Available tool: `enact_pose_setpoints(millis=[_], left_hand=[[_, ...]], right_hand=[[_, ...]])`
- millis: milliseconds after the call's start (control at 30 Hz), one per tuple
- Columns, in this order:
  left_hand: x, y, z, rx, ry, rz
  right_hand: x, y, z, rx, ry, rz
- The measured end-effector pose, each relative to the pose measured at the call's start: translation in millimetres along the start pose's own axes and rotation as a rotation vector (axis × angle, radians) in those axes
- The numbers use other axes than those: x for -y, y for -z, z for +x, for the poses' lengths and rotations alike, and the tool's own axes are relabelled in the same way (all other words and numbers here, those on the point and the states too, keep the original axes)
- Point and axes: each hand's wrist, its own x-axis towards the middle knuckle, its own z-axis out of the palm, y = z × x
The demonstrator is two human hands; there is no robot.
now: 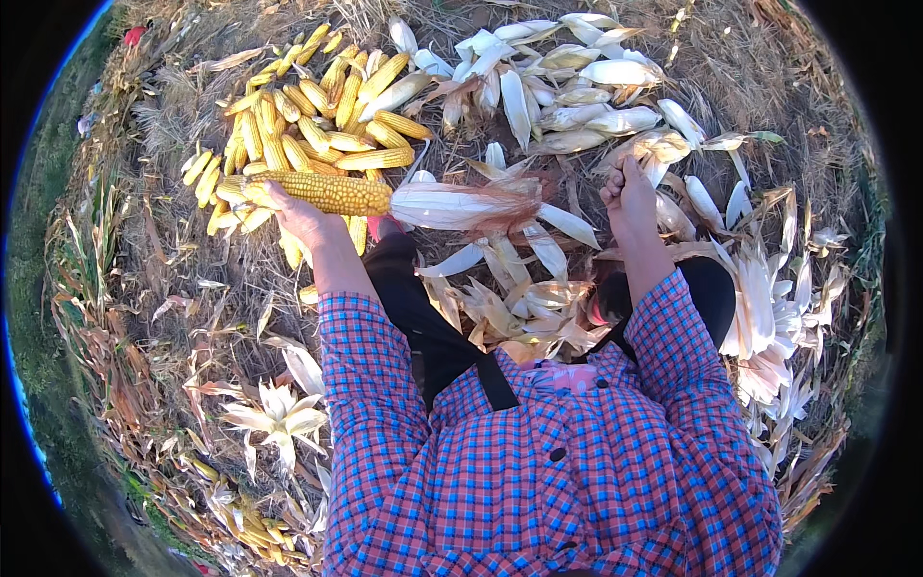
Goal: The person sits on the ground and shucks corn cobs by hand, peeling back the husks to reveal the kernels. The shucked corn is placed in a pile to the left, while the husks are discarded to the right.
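My left hand point(310, 218) grips a bare yellow ear of corn point(324, 190), held level above a heap of husked ears point(310, 137). A pale husk with reddish-brown silk point(465, 205) extends from the ear's right end; I cannot tell whether it is still joined. Over on the right, my right hand point(632, 195) is raised with its fingers curled in, and nothing shows in them. Just beyond it, from this viewpoint, lies a dry husk-covered ear point(652, 148). More ears in their husks point(577, 94) lie in a loose pile at the top.
Loose husks point(519, 310) cover the ground between my black-trousered legs. Further husks point(764, 310) are piled at the right. An opened husk point(277, 418) lies at lower left, with more yellow ears point(263, 530) below it. Dry stalks point(108, 346) line the left edge.
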Motion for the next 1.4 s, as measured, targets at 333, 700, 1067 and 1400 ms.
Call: enact_pose_setpoints(millis=[333, 700, 1067, 1400], left_hand=[[13, 5, -21, 0.375, -0.013, -0.116], [-21, 26, 14, 0.212, -0.144, -0.233], [-22, 35, -105, 1.565, -0.028, 0.420], [54, 59, -164, 1.039, 0.854, 0.294]], right_hand=[[-112, -164, -77, 0.771, 0.472, -1.372], [-166, -52, -64, 1.405, -0.467, -1.885], [-56, -183, -37, 0.288, -0.625, 0.190], [-30, -152, -53, 0.517, -0.389, -0.107]])
